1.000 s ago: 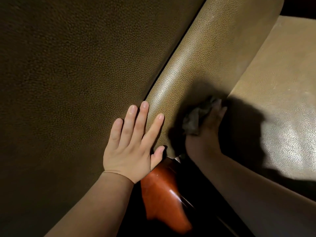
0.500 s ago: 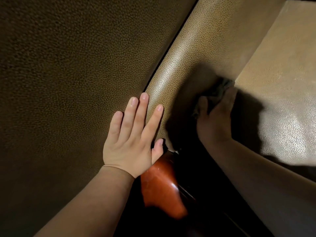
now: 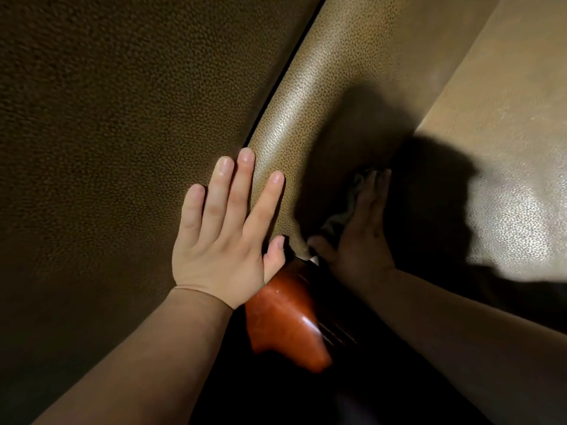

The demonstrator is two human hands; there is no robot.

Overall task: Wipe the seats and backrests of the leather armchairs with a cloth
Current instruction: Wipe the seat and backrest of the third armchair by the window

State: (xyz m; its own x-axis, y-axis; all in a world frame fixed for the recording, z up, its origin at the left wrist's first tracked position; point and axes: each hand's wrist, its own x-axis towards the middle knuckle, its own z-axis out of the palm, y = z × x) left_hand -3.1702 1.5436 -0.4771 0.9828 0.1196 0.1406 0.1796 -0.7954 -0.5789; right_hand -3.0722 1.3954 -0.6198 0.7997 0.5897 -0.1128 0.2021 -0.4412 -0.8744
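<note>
Leather armchair, left hand flat, fingers straight, right hand pressing cloth

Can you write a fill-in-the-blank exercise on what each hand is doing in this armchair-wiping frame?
1. The left hand lies ____ with fingers straight on the dark brown leather panel.
2. The right hand presses a crumpled grey ____ against the tan padded leather roll.
3. The glossy reddish-brown wooden arm sits ____ the two wrists.

Missing words: flat; cloth; between
</note>
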